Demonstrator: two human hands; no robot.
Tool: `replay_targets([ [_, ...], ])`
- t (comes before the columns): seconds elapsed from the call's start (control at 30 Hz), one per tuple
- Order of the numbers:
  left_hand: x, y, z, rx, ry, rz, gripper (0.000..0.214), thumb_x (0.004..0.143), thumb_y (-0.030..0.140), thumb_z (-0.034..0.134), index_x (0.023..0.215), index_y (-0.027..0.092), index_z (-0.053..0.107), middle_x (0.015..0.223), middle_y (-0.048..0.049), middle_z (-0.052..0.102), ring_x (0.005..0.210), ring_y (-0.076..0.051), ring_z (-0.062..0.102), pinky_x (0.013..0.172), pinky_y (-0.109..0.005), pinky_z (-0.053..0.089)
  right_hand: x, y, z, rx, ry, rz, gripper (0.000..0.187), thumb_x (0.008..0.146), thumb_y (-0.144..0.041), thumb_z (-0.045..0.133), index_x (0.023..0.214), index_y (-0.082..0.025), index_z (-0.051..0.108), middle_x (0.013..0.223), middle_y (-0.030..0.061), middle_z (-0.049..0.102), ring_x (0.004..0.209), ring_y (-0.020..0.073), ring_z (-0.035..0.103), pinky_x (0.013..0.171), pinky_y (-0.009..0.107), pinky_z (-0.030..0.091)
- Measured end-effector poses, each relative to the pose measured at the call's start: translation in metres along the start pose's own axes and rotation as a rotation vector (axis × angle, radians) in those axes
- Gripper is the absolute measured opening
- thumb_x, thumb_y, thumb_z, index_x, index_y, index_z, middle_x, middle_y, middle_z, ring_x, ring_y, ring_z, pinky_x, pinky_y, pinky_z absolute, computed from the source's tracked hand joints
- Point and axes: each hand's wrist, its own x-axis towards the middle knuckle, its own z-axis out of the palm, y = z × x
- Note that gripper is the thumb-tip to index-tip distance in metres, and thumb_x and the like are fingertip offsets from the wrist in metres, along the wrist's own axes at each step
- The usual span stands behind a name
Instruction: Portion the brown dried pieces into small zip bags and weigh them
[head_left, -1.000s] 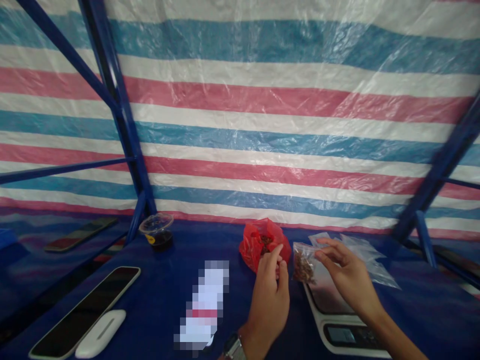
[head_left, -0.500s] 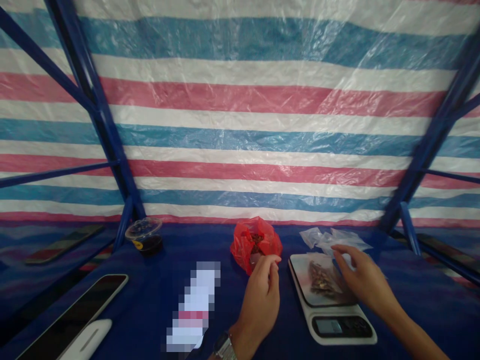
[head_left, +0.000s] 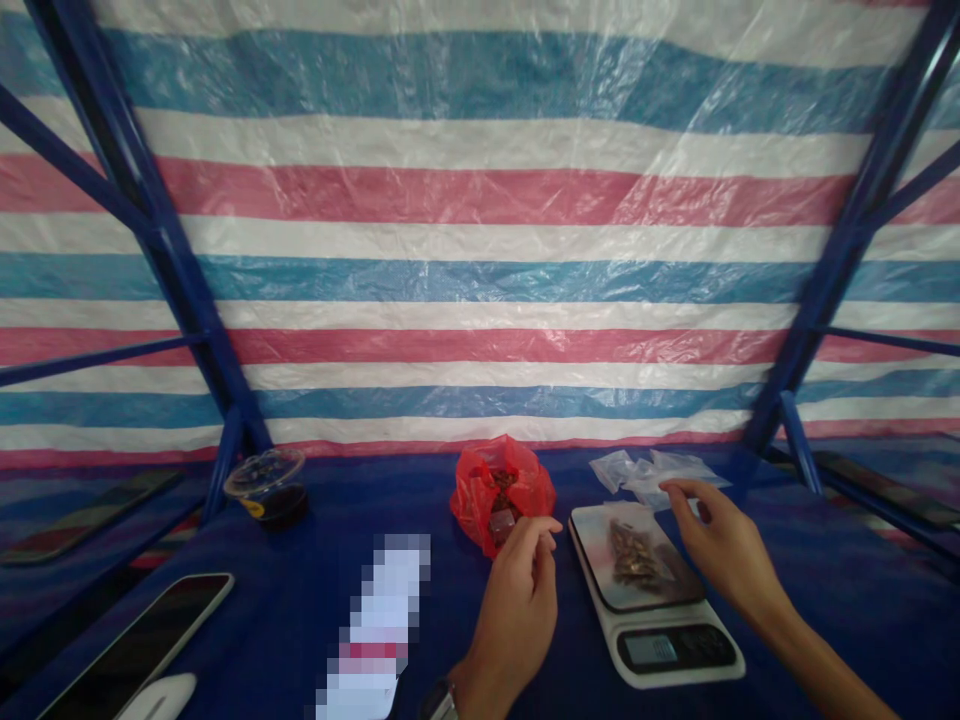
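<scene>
A small clear bag of brown bits [head_left: 636,553] lies on the plate of a white digital scale [head_left: 660,640]. My right hand [head_left: 724,545] hovers just right of that bag, fingers loosely curled, thumb and forefinger apart, holding nothing. My left hand [head_left: 517,590] rests in front of a red plastic bag [head_left: 501,488] holding dark brown pieces; its thumb and fingertips are pinched together, and I cannot make out anything between them. A watch sits on my left wrist.
A heap of empty clear bags [head_left: 649,470] lies behind the scale. A lidded clear cup with dark contents [head_left: 268,487] stands at the left. A phone [head_left: 139,645] and a white case [head_left: 161,695] lie near left. Blue frame posts and a striped tarp close the back.
My right hand has set the small filled bag down on the scale plate and let go of it. The camera view has shifted, and my left hand stays pinched by the red bag.
</scene>
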Motion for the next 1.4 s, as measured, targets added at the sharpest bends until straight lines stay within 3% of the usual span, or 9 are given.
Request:
replay_targets([
  [0.23, 0.000, -0.004, 0.000, -0.004, 0.020, 0.039, 0.030, 0.098, 0.015, 0.043, 0.110, 0.023, 0.069, 0.099, -0.0067, 0.071, 0.090, -0.022, 0.068, 0.084, -0.035, 0.054, 0.001, 0.001, 0.003, 0.004, -0.008, -0.032, 0.036, 0.087, -0.050, 0.051, 0.088, -0.024, 0.076, 0.093, 0.0125, 0.082, 0.080, 0.0295, 0.072, 0.081, 0.042, 0.056],
  [0.73, 0.002, 0.000, 0.001, -0.016, -0.008, 0.068, 0.033, 0.098, 0.011, 0.041, 0.111, 0.022, 0.069, 0.099, -0.0064, 0.070, 0.095, -0.021, 0.068, 0.087, -0.035, 0.052, 0.000, 0.017, 0.016, -0.016, -0.214, -0.094, 0.037, 0.088, -0.053, 0.055, 0.087, -0.024, 0.078, 0.089, 0.0118, 0.078, 0.094, 0.0355, 0.074, 0.094, 0.051, 0.054],
  [0.83, 0.001, 0.003, 0.002, -0.022, 0.001, 0.055, 0.029, 0.101, 0.016, 0.043, 0.110, 0.022, 0.070, 0.101, -0.0074, 0.071, 0.095, -0.022, 0.068, 0.086, -0.036, 0.052, -0.001, 0.005, 0.017, 0.112, -0.226, -0.063, 0.036, 0.087, -0.056, 0.058, 0.081, -0.024, 0.074, 0.083, 0.0100, 0.077, 0.087, 0.0323, 0.073, 0.087, 0.046, 0.056],
  [0.93, 0.001, 0.006, 0.006, -0.068, 0.051, -0.043, 0.027, 0.104, 0.033, 0.051, 0.121, 0.021, 0.069, 0.114, -0.0111, 0.074, 0.102, -0.024, 0.070, 0.089, -0.038, 0.053, -0.007, -0.018, 0.018, 0.361, -0.279, -0.002, 0.040, 0.087, -0.063, 0.063, 0.083, -0.024, 0.071, 0.079, 0.0058, 0.075, 0.077, 0.0255, 0.070, 0.072, 0.036, 0.057],
  [1.03, 0.002, 0.007, 0.010, -0.208, 0.069, -0.163, 0.044, 0.099, 0.046, 0.063, 0.136, 0.020, 0.064, 0.127, -0.0138, 0.074, 0.114, -0.028, 0.070, 0.095, -0.039, 0.054, -0.019, -0.046, 0.024, 0.579, -0.360, 0.060, 0.043, 0.084, -0.066, 0.072, 0.087, -0.024, 0.070, 0.074, 0.0013, 0.071, 0.064, 0.0191, 0.065, 0.060, 0.030, 0.055],
  [1.2, 0.010, 0.006, 0.010, -0.378, 0.004, -0.161, 0.038, 0.101, 0.053, 0.056, 0.104, 0.020, 0.076, 0.106, -0.0085, 0.081, 0.097, -0.026, 0.074, 0.090, -0.037, 0.056, -0.039, -0.078, 0.047, 0.844, -0.426, 0.133, 0.049, 0.077, -0.067, 0.082, 0.102, -0.026, 0.070, 0.081, 0.0015, 0.074, 0.073, 0.0210, 0.071, 0.068, 0.032, 0.059],
  [1.4, 0.013, 0.004, 0.002, -0.346, 0.081, -0.183, 0.039, 0.098, 0.056, 0.058, 0.094, 0.020, 0.074, 0.091, -0.0048, 0.077, 0.087, -0.023, 0.071, 0.080, -0.032, 0.055, -0.044, -0.083, 0.063, 0.885, -0.362, 0.185, 0.052, 0.076, -0.065, 0.085, 0.103, -0.025, 0.064, 0.077, -0.0002, 0.073, 0.069, 0.0195, 0.068, 0.063, 0.029, 0.054],
])
